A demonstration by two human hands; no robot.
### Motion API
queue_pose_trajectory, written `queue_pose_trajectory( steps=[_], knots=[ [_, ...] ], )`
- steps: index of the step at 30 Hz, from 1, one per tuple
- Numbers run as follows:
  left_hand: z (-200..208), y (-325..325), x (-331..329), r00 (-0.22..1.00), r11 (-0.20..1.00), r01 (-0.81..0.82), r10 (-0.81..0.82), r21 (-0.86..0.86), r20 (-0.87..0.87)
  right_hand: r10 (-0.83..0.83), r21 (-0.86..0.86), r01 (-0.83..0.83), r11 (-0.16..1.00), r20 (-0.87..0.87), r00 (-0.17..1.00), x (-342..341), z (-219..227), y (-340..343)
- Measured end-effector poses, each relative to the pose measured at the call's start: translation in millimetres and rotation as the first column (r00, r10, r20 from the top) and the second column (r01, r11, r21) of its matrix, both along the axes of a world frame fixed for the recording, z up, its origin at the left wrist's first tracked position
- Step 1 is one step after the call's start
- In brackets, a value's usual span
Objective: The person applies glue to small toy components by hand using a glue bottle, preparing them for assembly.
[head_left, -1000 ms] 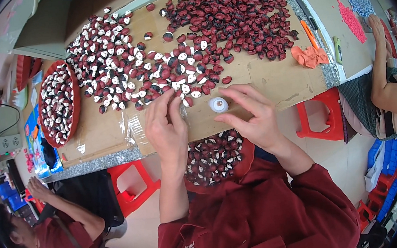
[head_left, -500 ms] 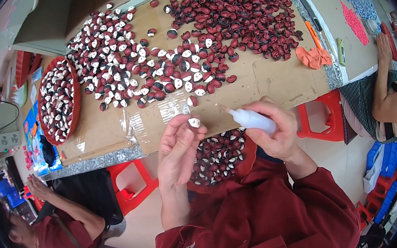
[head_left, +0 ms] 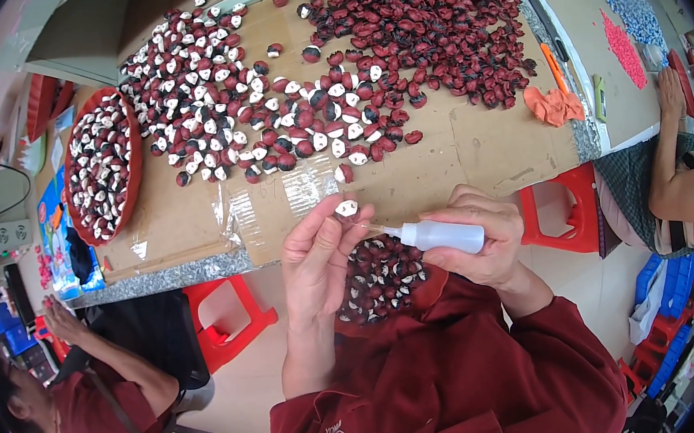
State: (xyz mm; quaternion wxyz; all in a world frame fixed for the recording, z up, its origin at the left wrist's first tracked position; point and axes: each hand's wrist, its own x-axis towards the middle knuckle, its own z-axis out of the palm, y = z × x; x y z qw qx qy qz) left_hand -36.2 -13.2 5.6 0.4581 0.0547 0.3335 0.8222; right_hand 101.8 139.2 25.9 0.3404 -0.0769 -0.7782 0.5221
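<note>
Between the thumb and fingers of my left hand point(head_left: 315, 258) is a small round dark red piece with a white face point(head_left: 347, 209). My right hand point(head_left: 485, 240) grips a white squeeze bottle point(head_left: 449, 237), tipped sideways with its thin nozzle pointing left. The nozzle's tip reaches my left fingers, close to the small piece; whether they touch I cannot tell. Below my hands, on my lap, a red tray point(head_left: 429, 295) holds many similar red, black and white pieces. Beyond my hands, more white-faced pieces point(head_left: 302, 132) lie spread over the cardboard-covered table point(head_left: 476, 152).
A heap of dark red and black shells point(head_left: 437, 29) covers the far right. A red tray of pieces point(head_left: 137, 145) stands at left. An orange cloth point(head_left: 553, 105) and an orange-handled tool point(head_left: 552, 66) lie at right. Co-workers sit on both sides; a red stool point(head_left: 562, 215) is at right.
My right hand has turned the bottle more level and brought its nozzle left and down to my left fingers. The small piece stays held; the view has shifted slightly.
</note>
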Motion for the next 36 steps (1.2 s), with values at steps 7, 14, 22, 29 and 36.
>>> queue_pose_trajectory(
  steps=[7,14,22,29,36],
  knots=[
    [0.3,-0.2,1.2,0.999,0.999,-0.002,0.001,-0.033,-0.042,-0.023,0.015,0.023,1.000,0.007,1.000,-6.0,-1.6,-1.4],
    [1.0,0.0,1.9,0.997,0.999,-0.028,0.025,-0.040,-0.072,-0.015,0.010,0.015,1.000,0.025,1.000,-1.6,0.7,0.2],
    [-1.7,1.4,1.7,0.997,0.999,-0.042,0.040,-0.029,-0.067,-0.041,0.016,0.040,0.999,0.045,0.998,-1.1,7.1,2.4],
    [-1.1,0.7,3.1,0.997,0.996,-0.073,0.071,-0.042,-0.045,-0.056,-0.072,0.067,0.995,0.147,0.988,1.8,12.8,6.8],
    [2.9,-3.4,8.6,0.997,0.996,-0.049,0.044,-0.076,-0.067,-0.105,-0.049,0.112,0.992,0.132,0.986,-18.9,-5.2,13.2]
  ],
)
